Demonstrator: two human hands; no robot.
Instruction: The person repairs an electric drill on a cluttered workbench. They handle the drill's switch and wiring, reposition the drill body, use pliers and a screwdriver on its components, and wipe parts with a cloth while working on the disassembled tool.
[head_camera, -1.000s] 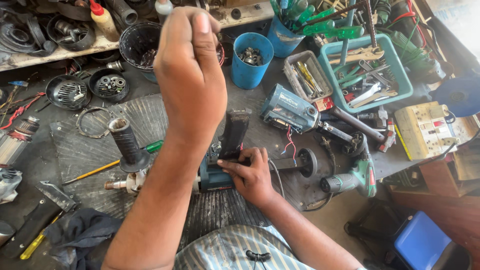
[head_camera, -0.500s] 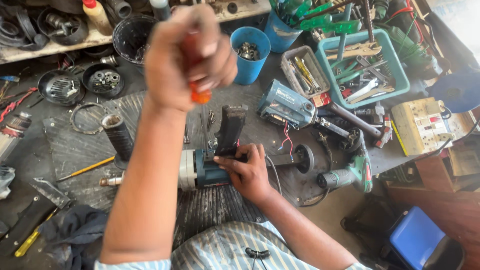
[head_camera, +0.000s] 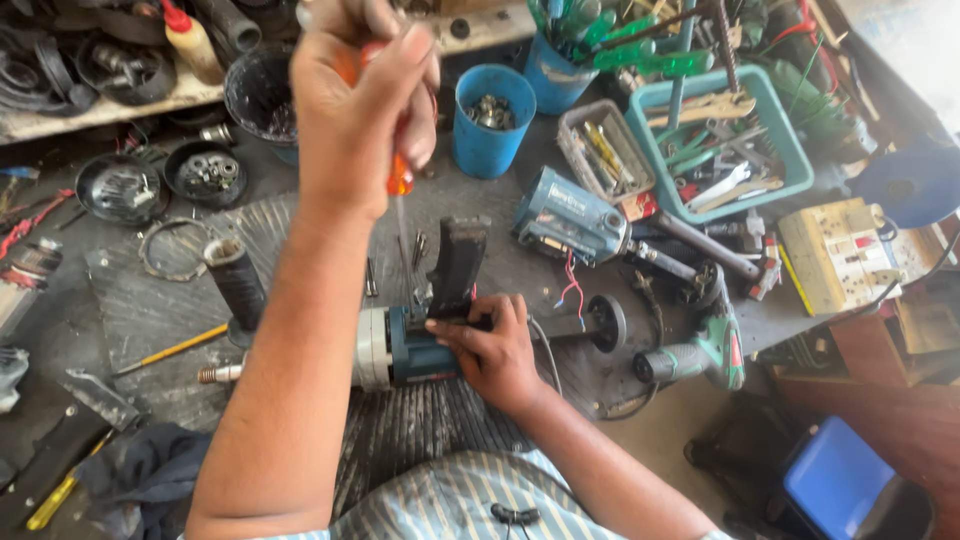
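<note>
Left hand (head_camera: 365, 110) raised, fisted; right hand (head_camera: 490, 350) pressing down.

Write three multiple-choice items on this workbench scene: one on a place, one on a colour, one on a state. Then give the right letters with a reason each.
1. Where does the right hand rest?
A. on the blue power tool body on the mat
B. inside the teal tray
C. on the blue stool

2. What colour is the handle of the screwdriver in the left hand?
A. green
B. orange
C. black

3. How is the screwdriver held?
A. lying flat on the mat
B. shaft pointing down toward the tool, raised above it
C. stuck in the blue cup

Answers:
1 A: the fingers press on the blue power tool body, beside its black upright handle.
2 B: orange shows below the closed fist.
3 B: the thin shaft hangs down from the fist toward the tool; whether the tip touches cannot be told.
</note>
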